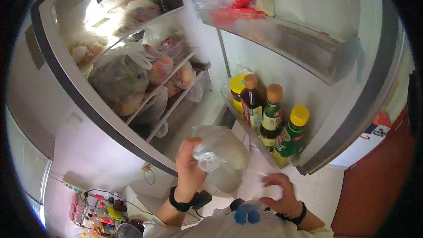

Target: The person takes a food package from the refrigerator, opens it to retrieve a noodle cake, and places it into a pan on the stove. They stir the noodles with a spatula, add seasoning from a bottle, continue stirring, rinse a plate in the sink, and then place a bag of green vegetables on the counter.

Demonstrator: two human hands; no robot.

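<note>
A clear plastic bag (228, 162) with pale contents hangs from my left hand (190, 162), which is closed around its gathered neck. The bag is in front of the open refrigerator, between its shelves and the door. To the right of the bag, my right hand (281, 193) has its fingers curled apart, with nothing between them; it is slightly blurred. Inside the refrigerator, a large tied plastic bag (119, 72) with greenish contents lies on a shelf, beside bagged reddish round items (160, 67).
The door's lower shelf holds a soy-sauce-like dark bottle (251, 102), green bottles (287, 142) and a yellow-lidded jar (237, 87). Its upper bin (310, 49) juts out, with red packets (243, 3). At lower left are bottles (96, 221) and a power strip (73, 186).
</note>
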